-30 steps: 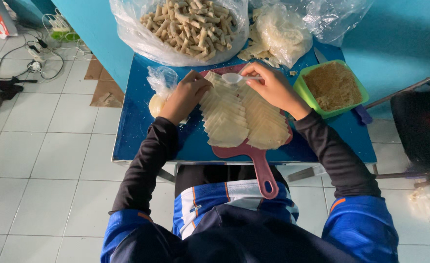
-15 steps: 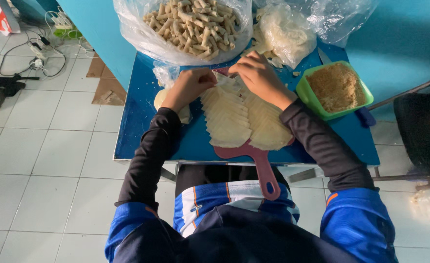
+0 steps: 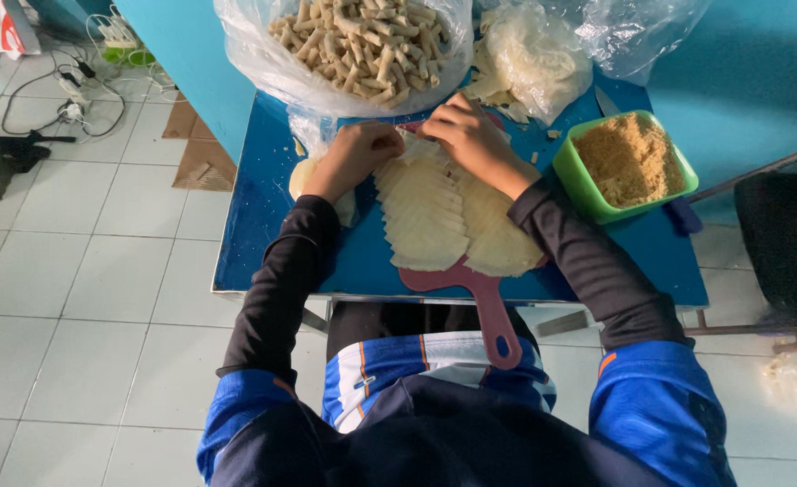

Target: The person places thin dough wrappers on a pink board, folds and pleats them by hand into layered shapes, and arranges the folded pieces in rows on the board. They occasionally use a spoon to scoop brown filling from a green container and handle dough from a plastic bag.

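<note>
Pale thin wrapper sheets [image 3: 434,212] lie fanned out in overlapping rows on a pink cutting board [image 3: 484,302] with a long handle. My left hand [image 3: 358,153] and my right hand [image 3: 466,131] meet at the far end of the sheets, fingers curled down onto the topmost wrapper. Both hands press together on that sheet; what lies under the fingers is hidden. A green tub [image 3: 588,194] of brown crumbly filling [image 3: 628,158] stands to the right of my right hand.
A clear bag [image 3: 263,54] of several finished rolls [image 3: 362,41] sits at the back of the blue table [image 3: 263,225]. More crumpled wrappers in plastic [image 3: 529,59] lie behind my right hand. Cables [image 3: 64,90] trail on the tiled floor to the left. A dark chair [image 3: 782,239] stands at right.
Both hands moved toward the far end of the wrapper rows and closed together on the top sheet. The small white spoon seen between them earlier is out of sight.
</note>
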`<control>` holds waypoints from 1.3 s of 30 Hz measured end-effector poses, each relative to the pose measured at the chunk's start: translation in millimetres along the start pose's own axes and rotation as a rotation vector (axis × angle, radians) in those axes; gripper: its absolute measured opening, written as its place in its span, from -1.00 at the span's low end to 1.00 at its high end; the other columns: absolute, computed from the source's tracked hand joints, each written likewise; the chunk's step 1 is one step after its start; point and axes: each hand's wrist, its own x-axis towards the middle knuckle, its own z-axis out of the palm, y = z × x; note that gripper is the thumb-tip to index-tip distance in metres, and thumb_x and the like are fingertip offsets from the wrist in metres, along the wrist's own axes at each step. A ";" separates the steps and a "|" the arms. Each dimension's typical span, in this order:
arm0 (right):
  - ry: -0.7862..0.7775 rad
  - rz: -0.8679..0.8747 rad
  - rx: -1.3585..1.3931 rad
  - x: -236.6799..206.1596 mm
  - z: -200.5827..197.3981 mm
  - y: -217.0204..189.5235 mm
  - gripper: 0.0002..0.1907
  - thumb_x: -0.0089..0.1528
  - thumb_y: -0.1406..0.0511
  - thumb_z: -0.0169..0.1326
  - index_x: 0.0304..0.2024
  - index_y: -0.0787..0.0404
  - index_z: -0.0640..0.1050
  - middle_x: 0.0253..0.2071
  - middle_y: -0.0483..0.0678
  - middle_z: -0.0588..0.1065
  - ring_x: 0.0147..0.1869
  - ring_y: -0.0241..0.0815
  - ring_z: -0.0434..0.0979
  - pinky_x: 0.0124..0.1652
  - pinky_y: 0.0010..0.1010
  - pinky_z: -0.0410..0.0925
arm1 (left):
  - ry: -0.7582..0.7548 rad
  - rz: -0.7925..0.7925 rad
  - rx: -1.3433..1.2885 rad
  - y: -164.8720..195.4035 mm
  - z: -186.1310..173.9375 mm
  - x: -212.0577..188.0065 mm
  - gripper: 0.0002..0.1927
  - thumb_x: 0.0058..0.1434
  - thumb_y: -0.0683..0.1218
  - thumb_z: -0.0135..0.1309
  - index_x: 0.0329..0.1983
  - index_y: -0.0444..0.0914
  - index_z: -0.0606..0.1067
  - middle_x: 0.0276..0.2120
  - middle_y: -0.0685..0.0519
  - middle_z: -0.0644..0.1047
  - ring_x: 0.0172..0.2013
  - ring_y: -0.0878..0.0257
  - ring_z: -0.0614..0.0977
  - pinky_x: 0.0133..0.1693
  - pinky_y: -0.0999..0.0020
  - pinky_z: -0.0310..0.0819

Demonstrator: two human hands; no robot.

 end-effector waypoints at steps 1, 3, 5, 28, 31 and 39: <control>-0.022 0.017 0.007 -1.0 -1.7 -0.6 -0.74 0.18 0.54 0.17 -0.13 0.16 0.60 -0.16 -0.11 0.50 0.07 -0.01 0.43 0.06 -0.24 0.38 | 0.003 0.013 -0.006 0.8 0.3 -0.7 -0.87 0.20 -0.14 0.20 -0.22 -0.28 0.59 -0.32 -0.05 0.64 -0.33 0.18 0.67 -0.23 0.31 0.54; -0.064 0.050 0.023 -2.9 -4.4 -1.8 -0.73 0.19 0.56 0.14 -0.11 0.19 0.60 -0.14 -0.09 0.50 0.09 -0.01 0.43 0.06 -0.25 0.38 | 0.012 0.025 -0.010 2.1 1.3 -2.2 -0.88 0.20 -0.15 0.19 -0.22 -0.28 0.58 -0.31 -0.06 0.63 -0.32 0.16 0.67 -0.23 0.30 0.53; -0.076 0.059 0.054 -3.0 -5.5 -2.1 -0.74 0.19 0.56 0.14 -0.13 0.19 0.61 -0.17 -0.09 0.50 0.07 0.00 0.43 0.04 -0.25 0.38 | 0.026 0.024 -0.002 2.5 1.5 -2.5 -0.89 0.21 -0.17 0.18 -0.22 -0.28 0.58 -0.30 -0.06 0.63 -0.31 0.15 0.67 -0.22 0.30 0.53; 0.016 -0.033 -0.168 -11.2 -8.4 -7.5 -0.80 0.24 0.43 0.17 -0.12 0.06 0.62 -0.24 -0.25 0.52 -0.09 -0.30 0.49 -0.01 -0.27 0.21 | 0.487 -0.035 0.123 16.7 -28.0 -44.6 -0.86 0.34 -0.14 0.19 -0.13 -0.27 0.49 -0.23 0.03 0.64 -0.20 0.15 0.71 -0.15 0.29 0.55; -0.066 -0.155 -0.291 -16.5 -9.0 -5.3 -0.79 0.22 0.41 0.16 -0.10 0.07 0.61 -0.25 -0.22 0.46 -0.09 -0.27 0.49 0.02 -0.31 0.30 | 0.528 -0.074 0.378 22.5 -27.6 -72.9 -0.87 0.33 -0.10 0.21 -0.16 -0.22 0.51 -0.26 0.07 0.63 -0.18 0.11 0.63 -0.06 0.18 0.39; -0.155 -0.184 -0.397 -27.3 -3.8 0.7 -0.75 0.21 0.38 0.08 -0.04 0.14 0.56 -0.17 -0.11 0.40 0.00 -0.16 0.46 0.01 -0.34 0.35 | 0.622 -0.218 0.552 8.8 -16.0 -109.0 -0.78 0.27 -0.06 0.26 -0.11 -0.16 0.47 -0.16 0.13 0.58 0.02 0.05 0.48 0.11 0.08 0.19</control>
